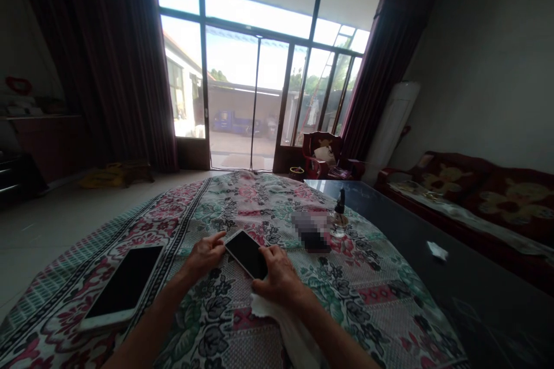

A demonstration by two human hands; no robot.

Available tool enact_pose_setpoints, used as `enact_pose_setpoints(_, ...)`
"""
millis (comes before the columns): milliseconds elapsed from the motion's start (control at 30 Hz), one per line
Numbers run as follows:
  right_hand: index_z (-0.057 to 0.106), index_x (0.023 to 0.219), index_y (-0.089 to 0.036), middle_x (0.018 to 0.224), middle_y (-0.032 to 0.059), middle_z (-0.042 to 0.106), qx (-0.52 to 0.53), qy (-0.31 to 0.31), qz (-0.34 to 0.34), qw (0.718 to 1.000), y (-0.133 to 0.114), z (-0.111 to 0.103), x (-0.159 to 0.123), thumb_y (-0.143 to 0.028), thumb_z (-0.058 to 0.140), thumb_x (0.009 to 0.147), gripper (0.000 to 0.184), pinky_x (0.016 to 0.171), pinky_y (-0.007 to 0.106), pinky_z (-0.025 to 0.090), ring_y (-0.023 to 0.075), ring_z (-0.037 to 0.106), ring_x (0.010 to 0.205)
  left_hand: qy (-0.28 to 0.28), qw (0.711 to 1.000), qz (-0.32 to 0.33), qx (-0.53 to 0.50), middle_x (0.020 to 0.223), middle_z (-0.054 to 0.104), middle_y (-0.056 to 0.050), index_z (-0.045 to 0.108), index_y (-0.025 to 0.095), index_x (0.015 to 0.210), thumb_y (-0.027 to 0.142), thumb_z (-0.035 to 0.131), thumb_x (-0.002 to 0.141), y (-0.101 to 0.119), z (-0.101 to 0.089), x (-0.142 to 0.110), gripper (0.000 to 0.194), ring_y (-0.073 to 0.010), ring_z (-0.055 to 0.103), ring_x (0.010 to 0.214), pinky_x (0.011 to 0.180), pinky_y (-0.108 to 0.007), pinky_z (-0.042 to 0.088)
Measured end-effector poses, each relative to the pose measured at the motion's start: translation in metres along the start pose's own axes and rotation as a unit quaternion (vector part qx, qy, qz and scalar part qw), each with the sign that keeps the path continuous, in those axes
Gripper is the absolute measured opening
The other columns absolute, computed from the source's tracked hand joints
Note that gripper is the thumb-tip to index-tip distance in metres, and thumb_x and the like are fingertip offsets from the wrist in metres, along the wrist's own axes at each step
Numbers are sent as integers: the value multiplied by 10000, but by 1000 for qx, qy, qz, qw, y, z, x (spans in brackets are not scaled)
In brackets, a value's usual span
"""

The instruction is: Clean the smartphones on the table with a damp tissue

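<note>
A white-framed smartphone [244, 253] with a dark screen is held at a slant over the patterned tablecloth. My right hand [279, 274] grips its right end, fingers along the far edge and thumb on the near side. Beside its left corner is my left hand [206, 255], fingers curled in and the index finger reaching to the corner. Whether anything is inside those curled fingers is hidden. Under my right wrist lies a crumpled white cloth or tissue [294, 328]. A larger white tablet [125, 282], its screen dark, rests on the cloth left of my left forearm.
A clear bottle with a black spray top [340, 219] stands beyond my right hand, next to a pixelated dark item [314, 237]. The tablecloth [385, 323] covers a rounded table. At right is a dark glossy surface [402, 230] with a crumpled white paper [437, 251].
</note>
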State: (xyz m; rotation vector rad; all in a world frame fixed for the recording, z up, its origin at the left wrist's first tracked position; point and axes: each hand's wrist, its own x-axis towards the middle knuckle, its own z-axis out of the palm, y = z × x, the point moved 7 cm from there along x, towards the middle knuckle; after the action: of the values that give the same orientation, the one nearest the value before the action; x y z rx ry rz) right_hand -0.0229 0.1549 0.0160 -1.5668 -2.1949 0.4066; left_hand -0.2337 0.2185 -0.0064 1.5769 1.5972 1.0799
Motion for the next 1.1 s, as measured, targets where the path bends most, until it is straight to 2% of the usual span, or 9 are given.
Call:
enact_pose_setpoints(100,510,1291,-146,1165,134,534,-9,1,23,1000,1,1,2,-290,660,636,688,966,375,393,285,497,1095,6,996,-35,-77,867,738,-49,618,111,1187,204,592,693,-10,7,1,503,-179,695,740,635,-253,527)
enact_pose_setpoints(233,535,1222,-137,1153,149,536,-32,0,56,998,-2,5,5,-257,659,617,628,955,401,399,304,502,1084,41,986,-66,-148,924,723,-67,627,129,1125,181,589,690,-23,9,-1,440,-168,709,756,608,-233,533)
enact_pose_setpoints(433,540,1141,-133,1180,171,523,-53,33,111,992,-8,6,4,-210,680,586,578,945,434,412,326,510,1081,46,979,-63,-186,896,717,-30,636,168,1061,214,627,672,-31,9,-2,393,-156,707,754,601,-215,534)
enact_pose_setpoints(533,524,1160,-137,1202,176,513,-105,55,73,990,-16,-2,5,-169,689,594,590,961,438,402,323,504,1088,49,977,-64,-199,879,717,-13,637,181,1052,236,645,656,-37,8,1,400,-148,706,740,600,-209,537)
enact_pose_setpoints(667,453,1267,-107,1284,216,453,-189,79,-25,978,-19,-14,6,-172,702,637,681,1009,459,355,348,432,1176,45,973,-91,-208,882,729,-7,648,196,1039,265,671,617,-46,8,4,428,-154,713,745,578,-202,540)
enact_pose_setpoints(767,457,1246,-87,1259,214,451,-194,88,-43,976,-3,-25,6,-143,688,610,680,998,431,365,330,434,1144,43,975,-93,-196,872,742,-7,656,202,1028,296,681,592,-48,7,6,446,-174,722,769,590,-214,557)
enact_pose_setpoints(900,484,1195,-113,1218,165,457,-161,133,-18,978,31,-50,4,-116,630,581,631,1010,399,357,297,428,1116,42,981,-77,-172,867,757,0,662,214,1020,340,700,556,-49,6,8,482,-197,726,787,594,-236,577)
enact_pose_setpoints(1100,516,1126,-127,1148,136,486,-99,194,134,967,96,-84,-1,-158,639,593,547,991,351,382,272,471,1087,46,989,-60,-126,849,771,11,682,239,991,372,705,533,-49,5,11,477,-221,734,762,581,-265,588)
